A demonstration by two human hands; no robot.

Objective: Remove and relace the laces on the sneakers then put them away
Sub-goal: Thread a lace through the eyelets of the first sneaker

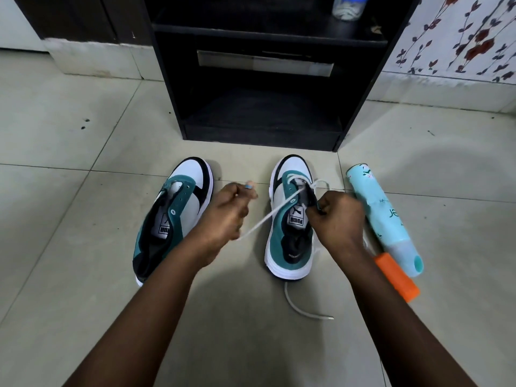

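- Sneakers: two sit on the floor (69,121), toes pointing away from the person, toward a black shelf unit (259,115) just beyond them.
- Right sneaker (287,233) lies directly under and between the hands, its long axis running away from the person; the left sneaker (167,216), with no lace showing in its eyelets, is just outside the left hand.
- Left hand (226,216) is closed on the white lace (268,217), which runs taut and diagonal up to the eyelets near the toe.
- Right hand (337,216) is pinched shut at the tongue and eyelet edge; whether it also grips lace I cannot tell.
- Lace's other end trails loose on the floor behind the heel, nearer the right arm.
- Judgement: the coming move turns on the left hand drawing along the lace's line, away from the shoe, while the right, the nearer hand, steadies the eyelets.
- A spray can (382,219) and an orange object (396,277) lie just outside the right hand.
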